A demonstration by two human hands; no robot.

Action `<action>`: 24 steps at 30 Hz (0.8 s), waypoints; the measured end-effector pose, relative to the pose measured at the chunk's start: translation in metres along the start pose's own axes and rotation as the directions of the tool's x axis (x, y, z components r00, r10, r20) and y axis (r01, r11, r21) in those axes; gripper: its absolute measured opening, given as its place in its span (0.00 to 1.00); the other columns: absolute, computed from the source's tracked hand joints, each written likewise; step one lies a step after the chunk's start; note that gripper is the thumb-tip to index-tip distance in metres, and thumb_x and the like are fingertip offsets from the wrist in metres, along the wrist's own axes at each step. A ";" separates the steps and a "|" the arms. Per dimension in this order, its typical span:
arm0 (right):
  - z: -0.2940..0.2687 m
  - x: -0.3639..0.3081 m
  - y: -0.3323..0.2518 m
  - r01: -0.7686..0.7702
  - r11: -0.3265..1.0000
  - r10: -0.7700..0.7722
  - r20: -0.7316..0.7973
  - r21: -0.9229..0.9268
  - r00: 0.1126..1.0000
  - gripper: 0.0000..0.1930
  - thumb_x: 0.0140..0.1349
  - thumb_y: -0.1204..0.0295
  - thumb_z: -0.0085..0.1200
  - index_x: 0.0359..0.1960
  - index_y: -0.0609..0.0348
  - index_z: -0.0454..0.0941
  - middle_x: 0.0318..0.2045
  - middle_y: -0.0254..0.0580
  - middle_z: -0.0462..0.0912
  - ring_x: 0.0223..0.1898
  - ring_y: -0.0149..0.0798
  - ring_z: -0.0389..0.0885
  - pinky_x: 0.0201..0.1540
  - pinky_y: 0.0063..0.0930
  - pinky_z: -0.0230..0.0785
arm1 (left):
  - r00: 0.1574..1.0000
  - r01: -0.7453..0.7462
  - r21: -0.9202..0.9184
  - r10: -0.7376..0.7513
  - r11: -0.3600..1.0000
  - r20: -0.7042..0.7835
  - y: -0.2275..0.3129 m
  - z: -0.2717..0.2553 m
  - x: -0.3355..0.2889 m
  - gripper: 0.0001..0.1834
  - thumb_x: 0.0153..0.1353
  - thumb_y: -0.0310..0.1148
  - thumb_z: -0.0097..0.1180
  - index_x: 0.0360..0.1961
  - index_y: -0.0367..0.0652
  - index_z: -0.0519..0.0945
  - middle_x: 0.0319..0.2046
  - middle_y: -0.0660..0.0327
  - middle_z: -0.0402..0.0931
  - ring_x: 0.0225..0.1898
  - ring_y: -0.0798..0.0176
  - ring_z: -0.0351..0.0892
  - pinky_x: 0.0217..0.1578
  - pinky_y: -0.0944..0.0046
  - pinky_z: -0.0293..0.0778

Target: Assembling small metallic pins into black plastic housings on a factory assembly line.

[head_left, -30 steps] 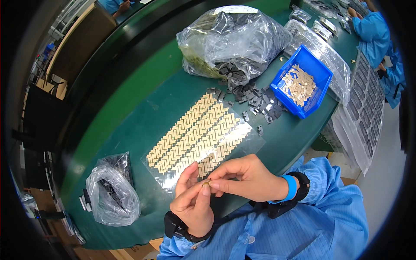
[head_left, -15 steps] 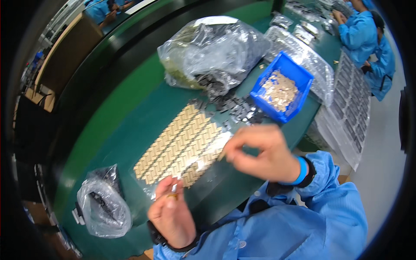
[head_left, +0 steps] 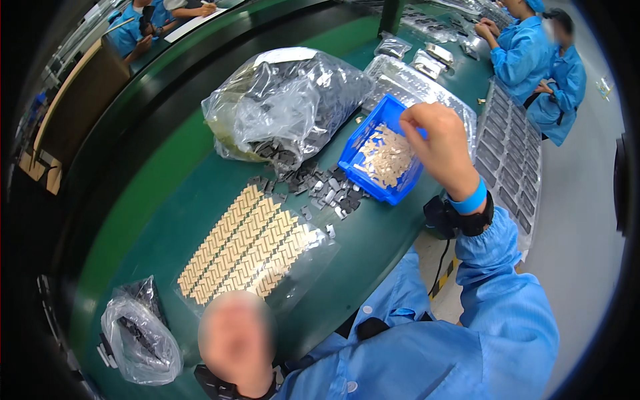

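My right hand [head_left: 437, 137] hovers over the right side of a blue bin [head_left: 365, 179] of small gold-coloured metal pieces [head_left: 387, 157]. Its thumb and fingers are bent together; whatever they hold, if anything, is too small to make out. At the near end of a clear plastic sheet [head_left: 303, 280] is my left hand [head_left: 237, 337], its fingers hidden by a blur. Rows of tan, interlocking strip-shaped pieces [head_left: 243, 247] cover most of that sheet. Loose dark and silvery small parts [head_left: 330, 190] lie between the sheet and the bin.
Behind the sheet stands a big clear bag [head_left: 287, 100] of dark parts. A smaller open bag [head_left: 143, 340] sits at the near left. Bubble wrap [head_left: 427, 87] and a tray of dark rectangular parts [head_left: 510, 147] extend to the right. People in blue [head_left: 527, 53] work at the far right.
My right hand has moved from the sheet's right edge, where it pinched a small piece, up to the blue bin. The whole view has shifted; my left hand stays by the sheet's near end.
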State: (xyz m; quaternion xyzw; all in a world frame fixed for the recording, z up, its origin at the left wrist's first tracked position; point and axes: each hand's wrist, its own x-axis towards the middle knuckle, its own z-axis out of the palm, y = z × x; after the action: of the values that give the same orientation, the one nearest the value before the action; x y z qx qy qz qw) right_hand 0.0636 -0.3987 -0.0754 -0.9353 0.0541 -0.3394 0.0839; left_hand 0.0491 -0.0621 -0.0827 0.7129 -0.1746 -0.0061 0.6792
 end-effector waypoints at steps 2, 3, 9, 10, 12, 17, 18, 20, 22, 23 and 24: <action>-0.007 -0.001 -0.019 -0.050 0.948 0.046 0.020 0.313 0.999 0.03 0.45 0.77 0.53 0.23 0.60 0.74 0.22 0.41 0.74 0.27 0.40 0.73 0.30 0.29 0.65 | 0.941 -0.339 0.445 0.302 0.829 0.153 0.004 0.002 0.004 0.08 0.42 0.25 0.56 0.28 0.40 0.77 0.35 0.55 0.71 0.36 0.56 0.72 0.48 0.51 0.62; -0.009 -0.008 -0.038 -0.137 0.833 0.079 0.129 0.536 0.988 0.03 0.46 0.77 0.53 0.24 0.60 0.74 0.23 0.39 0.74 0.27 0.36 0.73 0.31 0.26 0.65 | 0.877 -0.475 0.489 0.440 0.731 0.195 -0.003 0.004 0.005 0.10 0.35 0.25 0.58 0.25 0.44 0.78 0.30 0.60 0.70 0.31 0.59 0.71 0.46 0.50 0.62; 0.000 -0.041 -0.107 -0.639 0.114 -0.444 0.614 0.761 0.652 0.06 0.56 0.73 0.52 0.29 0.63 0.75 0.28 0.36 0.75 0.31 0.27 0.71 0.35 0.21 0.64 | 0.623 -0.714 0.618 0.700 0.328 0.349 -0.003 0.019 -0.006 0.08 0.36 0.28 0.59 0.23 0.51 0.79 0.27 0.69 0.71 0.29 0.69 0.69 0.49 0.52 0.57; 0.001 -0.042 -0.111 -0.692 0.083 -0.484 0.636 0.717 0.601 0.06 0.56 0.72 0.52 0.30 0.63 0.75 0.28 0.35 0.75 0.31 0.27 0.71 0.35 0.20 0.64 | 0.627 -0.711 0.623 0.697 0.327 0.349 -0.002 0.020 -0.008 0.08 0.36 0.28 0.59 0.23 0.51 0.79 0.27 0.69 0.71 0.29 0.69 0.69 0.49 0.52 0.57; 0.005 -0.045 -0.111 -0.706 0.095 -0.514 0.642 0.702 0.569 0.06 0.56 0.72 0.52 0.30 0.63 0.75 0.28 0.34 0.75 0.30 0.26 0.71 0.34 0.20 0.64 | 0.575 -0.727 0.645 0.722 0.236 0.384 -0.003 0.022 -0.008 0.07 0.37 0.31 0.58 0.22 0.52 0.80 0.25 0.70 0.71 0.29 0.70 0.69 0.48 0.52 0.57; 0.008 -0.055 -0.113 -0.696 0.049 -0.512 0.617 0.716 0.598 0.09 0.55 0.68 0.53 0.25 0.62 0.74 0.18 0.28 0.72 0.21 0.19 0.64 0.22 0.15 0.58 | 0.536 -0.743 0.640 0.749 0.198 0.391 -0.006 0.028 -0.009 0.06 0.36 0.32 0.58 0.21 0.53 0.80 0.24 0.71 0.71 0.30 0.71 0.69 0.49 0.53 0.56; 0.007 -0.056 -0.112 -0.695 0.042 -0.508 0.615 0.718 0.604 0.08 0.55 0.69 0.53 0.25 0.62 0.74 0.17 0.28 0.71 0.21 0.19 0.64 0.22 0.16 0.58 | 0.531 -0.745 0.640 0.747 0.188 0.399 -0.006 0.029 -0.009 0.06 0.36 0.32 0.58 0.21 0.53 0.80 0.23 0.71 0.71 0.30 0.71 0.69 0.49 0.53 0.56; 0.005 -0.057 -0.108 -0.692 0.036 -0.500 0.613 0.721 0.612 0.08 0.54 0.69 0.53 0.25 0.62 0.73 0.17 0.28 0.71 0.20 0.19 0.64 0.22 0.16 0.58 | 0.551 -0.744 0.640 0.716 0.191 0.428 -0.003 0.032 -0.011 0.07 0.36 0.31 0.57 0.22 0.52 0.80 0.24 0.70 0.72 0.30 0.70 0.69 0.49 0.52 0.56; 0.001 -0.057 -0.101 -0.683 0.075 -0.481 0.627 0.726 0.613 0.07 0.54 0.72 0.52 0.24 0.62 0.73 0.19 0.31 0.72 0.22 0.22 0.66 0.24 0.18 0.60 | 0.568 -0.746 0.638 0.683 0.192 0.459 0.000 0.036 -0.010 0.07 0.37 0.31 0.57 0.23 0.52 0.81 0.25 0.69 0.72 0.30 0.70 0.69 0.49 0.52 0.56; 0.000 -0.056 -0.099 -0.682 0.078 -0.480 0.627 0.727 0.613 0.07 0.54 0.72 0.52 0.24 0.62 0.73 0.19 0.31 0.72 0.22 0.22 0.66 0.24 0.18 0.60 | 0.628 -0.727 0.644 0.612 0.239 0.481 0.001 0.038 -0.008 0.09 0.37 0.30 0.58 0.25 0.51 0.80 0.27 0.68 0.72 0.30 0.69 0.69 0.48 0.51 0.57; -0.002 -0.054 -0.096 -0.593 0.136 -0.391 0.593 0.794 0.704 0.06 0.54 0.73 0.52 0.24 0.63 0.72 0.22 0.32 0.72 0.24 0.23 0.68 0.25 0.19 0.61 | 0.680 -0.704 0.650 0.535 0.284 0.502 0.001 0.040 -0.006 0.10 0.38 0.30 0.59 0.27 0.51 0.80 0.29 0.67 0.72 0.31 0.68 0.69 0.48 0.50 0.57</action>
State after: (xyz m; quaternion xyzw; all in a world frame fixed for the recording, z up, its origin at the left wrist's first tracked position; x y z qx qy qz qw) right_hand 0.0254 -0.2963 -0.0894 -0.6793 -0.1456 0.1022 0.7120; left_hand 0.0339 -0.0988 -0.0863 0.8074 -0.4826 0.2723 0.2029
